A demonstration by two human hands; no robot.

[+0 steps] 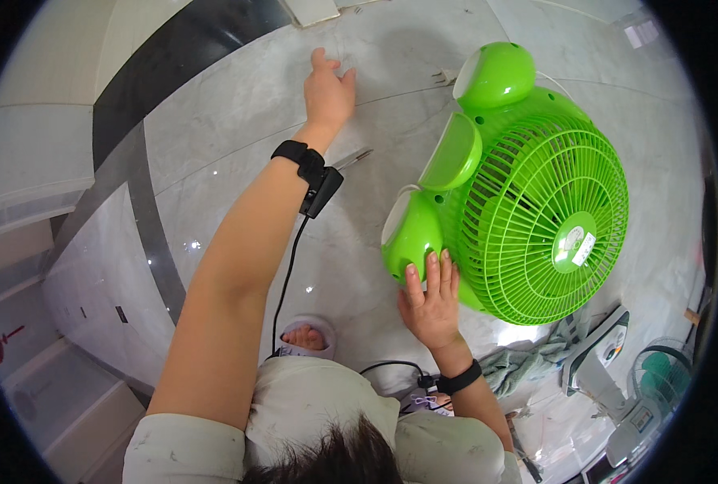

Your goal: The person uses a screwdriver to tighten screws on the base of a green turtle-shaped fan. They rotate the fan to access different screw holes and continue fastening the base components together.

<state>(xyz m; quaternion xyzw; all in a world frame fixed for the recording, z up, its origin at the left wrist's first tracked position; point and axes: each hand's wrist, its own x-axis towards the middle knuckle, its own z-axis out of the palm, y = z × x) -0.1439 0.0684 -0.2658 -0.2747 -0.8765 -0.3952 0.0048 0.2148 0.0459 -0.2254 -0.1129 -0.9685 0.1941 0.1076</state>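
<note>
Green fan [510,189] on the pale marbled floor [238,133], right of centre, with its grille [546,218] facing upward and three rounded lobes [454,153] along the left side. Probably laid this way for a steady rest on the broad body, with the lobes in easy reach. Against the nearest lobe, the right hand [431,308]: fingers fairly straight, slightly apart, tips touching green plastic, not wrapped around anything. Looks like a light steadying touch rather than a lift. Well forward, over the tiles and apart from the fan, the left hand [330,90]: fingers loosely bent, thumb clear of them, nothing visible between. Impossible to tell from above whether touching the floor. Just beside the left wrist, a slim metal tool [357,158], apparently lying loose. Near the farthest lobe, a plug [452,77], in no socket, prongs toward the left.
</note>
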